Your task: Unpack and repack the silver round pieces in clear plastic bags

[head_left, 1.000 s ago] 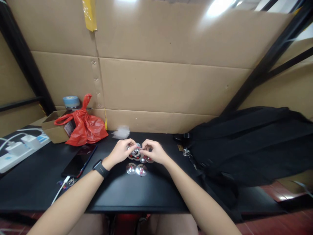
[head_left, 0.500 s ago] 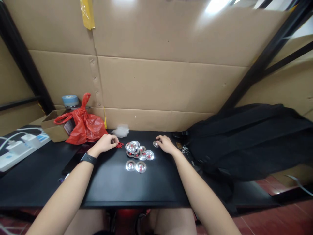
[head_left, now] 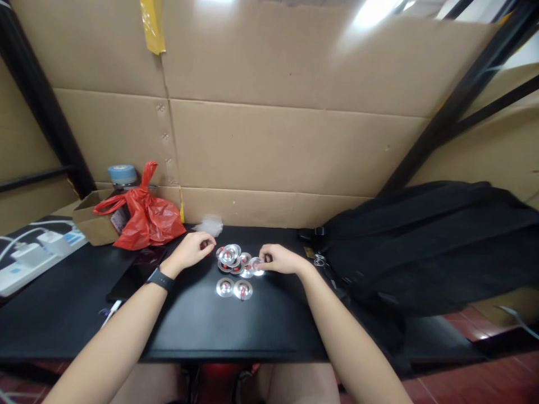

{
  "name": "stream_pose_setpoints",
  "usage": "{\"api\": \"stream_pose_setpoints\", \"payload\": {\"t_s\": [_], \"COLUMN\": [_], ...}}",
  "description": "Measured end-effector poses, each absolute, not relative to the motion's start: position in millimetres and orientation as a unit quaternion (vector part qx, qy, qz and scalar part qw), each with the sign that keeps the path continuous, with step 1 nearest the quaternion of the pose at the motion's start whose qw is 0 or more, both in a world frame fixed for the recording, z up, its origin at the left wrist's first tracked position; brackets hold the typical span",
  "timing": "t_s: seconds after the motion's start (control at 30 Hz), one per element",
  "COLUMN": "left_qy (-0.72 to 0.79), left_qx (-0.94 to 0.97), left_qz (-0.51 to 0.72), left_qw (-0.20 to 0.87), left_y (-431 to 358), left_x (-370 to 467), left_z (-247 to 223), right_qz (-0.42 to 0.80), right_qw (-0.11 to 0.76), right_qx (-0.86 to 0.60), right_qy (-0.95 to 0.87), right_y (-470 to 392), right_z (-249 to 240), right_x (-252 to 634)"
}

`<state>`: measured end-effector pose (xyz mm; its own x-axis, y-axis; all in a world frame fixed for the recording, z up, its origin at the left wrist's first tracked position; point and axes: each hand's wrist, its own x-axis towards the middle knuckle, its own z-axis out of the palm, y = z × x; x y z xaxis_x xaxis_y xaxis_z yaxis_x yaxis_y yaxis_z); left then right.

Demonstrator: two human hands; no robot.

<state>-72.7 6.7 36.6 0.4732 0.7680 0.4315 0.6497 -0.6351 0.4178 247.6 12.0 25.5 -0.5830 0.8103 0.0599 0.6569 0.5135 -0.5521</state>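
Observation:
Several small silvery cymbals (head_left: 229,255) with raised centres and red cord lie overlapping in a loose pile. Two more cymbals (head_left: 243,289) sit side by side in front of that pile. My right hand (head_left: 283,259) is closed, thumb and fingers pinching the edge of a cymbal (head_left: 256,266) at the pile's right end. To the left of the pile, my left hand (head_left: 192,250) curls its fingers around bright red cord (head_left: 205,245), mostly hidden by the fingers. A dark watch (head_left: 160,279) is on my left wrist.
Crumpled clear plastic (head_left: 210,225) lies behind the left hand. A red plastic bag (head_left: 148,216), a cardboard box (head_left: 93,221), a dark phone or tablet (head_left: 133,275) and a white power strip (head_left: 42,264) occupy the left side. A black backpack (head_left: 429,247) and keys (head_left: 320,260) sit to the right.
My right hand has moved left and nearer to me, from a separate cymbal to the pile's right end; that cymbal no longer shows in its place. My left hand has shifted right over the red cord.

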Motion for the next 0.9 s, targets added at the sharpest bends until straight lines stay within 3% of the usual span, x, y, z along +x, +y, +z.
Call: {"api": "stream_pose_setpoints", "payload": {"t_s": [0.13,0.27,0.53,0.67,0.77,0.9], "left_qy": [0.353,0.327,0.346,0.377,0.44,0.549], "left_qx": [0.871,0.871,0.855,0.853,0.838,0.802], "left_qz": [0.324,0.355,0.379,0.358,0.322,0.233], "left_qw": [0.107,0.091,0.074,0.056,0.024,0.035], "left_y": [-15.0,-32.8,-29.9,-22.5,-12.9,3.2], "left_x": [-37.9,-8.4,-10.8,-22.7,-40.1,-72.2], "left_z": [39.1,36.0,35.6,44.2,47.3,43.3], "right_qz": [0.264,0.406,0.527,0.454,0.292,0.158], "right_qw": [0.26,0.382,0.439,0.459,0.464,0.357], "right_qx": [-0.411,-0.344,-0.253,-0.307,-0.41,-0.497], "right_qy": [-0.833,-0.756,-0.683,-0.7,-0.729,-0.775], "right_y": [8.1,-6.0,-30.5,-16.5,3.4,26.2], "right_z": [30.4,32.2,33.6,30.8,25.6,12.8], "right_x": [238.6,209.7,173.7,186.8,214.7,257.9]}}
